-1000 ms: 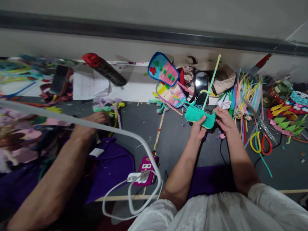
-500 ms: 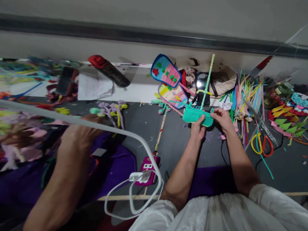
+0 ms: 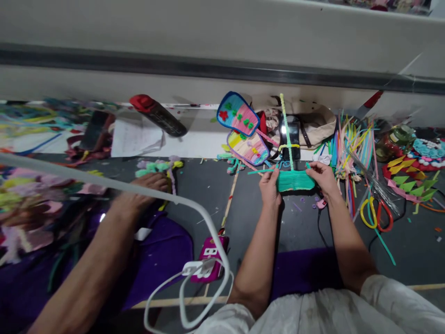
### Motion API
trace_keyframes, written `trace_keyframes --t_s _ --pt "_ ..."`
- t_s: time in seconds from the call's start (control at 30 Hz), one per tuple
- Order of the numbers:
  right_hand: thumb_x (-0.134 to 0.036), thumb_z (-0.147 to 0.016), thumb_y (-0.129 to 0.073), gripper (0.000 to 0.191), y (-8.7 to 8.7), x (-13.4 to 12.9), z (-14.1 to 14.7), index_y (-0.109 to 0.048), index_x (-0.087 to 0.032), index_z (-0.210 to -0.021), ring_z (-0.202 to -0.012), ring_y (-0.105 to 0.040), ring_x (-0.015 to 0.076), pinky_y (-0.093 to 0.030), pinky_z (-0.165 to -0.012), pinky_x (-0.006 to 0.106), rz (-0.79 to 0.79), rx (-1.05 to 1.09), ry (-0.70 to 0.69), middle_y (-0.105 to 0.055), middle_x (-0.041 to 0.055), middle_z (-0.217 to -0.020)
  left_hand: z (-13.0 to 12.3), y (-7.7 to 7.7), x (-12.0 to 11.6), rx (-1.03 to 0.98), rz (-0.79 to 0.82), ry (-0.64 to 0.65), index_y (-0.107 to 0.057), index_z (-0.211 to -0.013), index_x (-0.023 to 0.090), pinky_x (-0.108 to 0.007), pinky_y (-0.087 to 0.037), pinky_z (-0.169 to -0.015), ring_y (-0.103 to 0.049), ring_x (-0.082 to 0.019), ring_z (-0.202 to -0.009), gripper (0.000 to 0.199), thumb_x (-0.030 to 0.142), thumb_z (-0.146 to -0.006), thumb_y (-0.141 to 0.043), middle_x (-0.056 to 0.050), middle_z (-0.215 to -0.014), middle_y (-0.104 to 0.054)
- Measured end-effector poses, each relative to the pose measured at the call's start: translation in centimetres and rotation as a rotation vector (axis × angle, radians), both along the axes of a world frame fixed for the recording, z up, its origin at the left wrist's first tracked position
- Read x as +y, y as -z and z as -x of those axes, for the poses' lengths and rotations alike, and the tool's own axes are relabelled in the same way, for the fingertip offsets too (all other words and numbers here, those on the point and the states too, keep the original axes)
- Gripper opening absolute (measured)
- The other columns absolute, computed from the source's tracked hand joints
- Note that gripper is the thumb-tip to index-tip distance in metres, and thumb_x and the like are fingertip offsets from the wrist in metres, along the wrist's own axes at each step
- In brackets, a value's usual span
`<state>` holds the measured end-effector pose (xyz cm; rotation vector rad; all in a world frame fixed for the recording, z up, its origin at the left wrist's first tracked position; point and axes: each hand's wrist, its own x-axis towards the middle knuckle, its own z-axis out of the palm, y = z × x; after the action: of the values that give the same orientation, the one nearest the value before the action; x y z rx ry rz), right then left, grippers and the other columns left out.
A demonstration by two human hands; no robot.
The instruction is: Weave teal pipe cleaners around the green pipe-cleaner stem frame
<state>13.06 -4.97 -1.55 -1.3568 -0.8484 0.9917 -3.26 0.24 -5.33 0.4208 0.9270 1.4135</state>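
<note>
A teal panel of side-by-side pipe cleaners (image 3: 295, 181) is held between both hands above the dark table. From its upper edge rises a pale yellow-green stem (image 3: 287, 125), crossed by a yellow pipe cleaner (image 3: 289, 146). My left hand (image 3: 270, 189) is closed on the panel's left end, thumb on top, and a loose teal strand (image 3: 257, 173) sticks out to the left past it. At the right end, my right hand (image 3: 324, 180) pinches the edge, where a short teal tip shows above the fingers. Two decorated fan-shaped pieces (image 3: 239, 113) lie just beyond.
Scissors (image 3: 369, 213) lie right of my arm, below a bundle of pipe cleaners (image 3: 354, 144). A canvas bag (image 3: 321, 123) and a dark bottle (image 3: 163, 118) stand along the wall. A white cable (image 3: 205, 213) crosses the left, near a magenta power bank (image 3: 209, 260) and another person's hand (image 3: 146, 188).
My left hand has shifted from the panel's lower edge to its left end. The panel has levelled and its stem now leans left. The other person's hand has moved right.
</note>
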Motion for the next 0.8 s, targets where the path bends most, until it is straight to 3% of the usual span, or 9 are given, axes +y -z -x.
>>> trace_keyframes --t_s 0.27,0.47,0.67,0.8 --pt "-0.039 -0.061 -0.081 0.035 1.0 0.5 0.8 -0.066 -0.021 -0.087 -0.067 -0.056 0.0106 -0.044 -0.065 0.024 -0.024 0.066 0.15 -0.062 -0.005 -0.071 -1.1 0.0 -0.9 -0.045 0.034 -0.135 -0.078 -0.09 0.015 -0.03 -0.056 -0.074 -0.074 -0.021 -0.078 0.037 0.028 -0.056 -0.091 -0.007 -0.078 -0.078" --pt "-0.044 -0.05 -0.091 0.048 0.9 0.4 1.1 -0.071 -0.02 -0.087 -0.064 -0.062 0.0131 -0.049 -0.065 0.027 0.108 0.32 -0.003 -0.072 -0.0019 -0.073 -1.3 -0.6 -1.1 -0.087 0.004 -0.107 -0.077 -0.088 0.014 -0.033 -0.058 -0.076 -0.075 -0.021 -0.074 0.036 0.027 -0.058 -0.09 -0.009 -0.077 -0.078" --pt "-0.038 -0.04 -0.095 0.045 0.7 0.6 1.3 -0.072 -0.021 -0.075 -0.058 -0.059 0.0133 -0.048 -0.06 0.028 0.142 0.452 0.07 -0.069 -0.0034 -0.062 -1.3 -0.8 -1.4 -0.097 0.019 -0.075 -0.076 -0.088 0.013 -0.037 -0.058 -0.083 -0.075 -0.023 -0.078 0.035 0.031 -0.061 -0.09 -0.009 -0.08 -0.078" --pt "-0.039 -0.044 -0.095 0.044 0.3 0.3 1.0 -0.076 -0.021 -0.078 -0.062 -0.062 0.0136 -0.05 -0.063 0.027 0.159 0.497 -0.042 -0.072 -0.0017 -0.068 -1.4 -1.0 -1.5 -0.109 0.01 -0.063 -0.076 -0.087 0.013 -0.037 -0.058 -0.083 -0.076 -0.023 -0.078 0.034 0.031 -0.062 -0.09 -0.009 -0.079 -0.078"
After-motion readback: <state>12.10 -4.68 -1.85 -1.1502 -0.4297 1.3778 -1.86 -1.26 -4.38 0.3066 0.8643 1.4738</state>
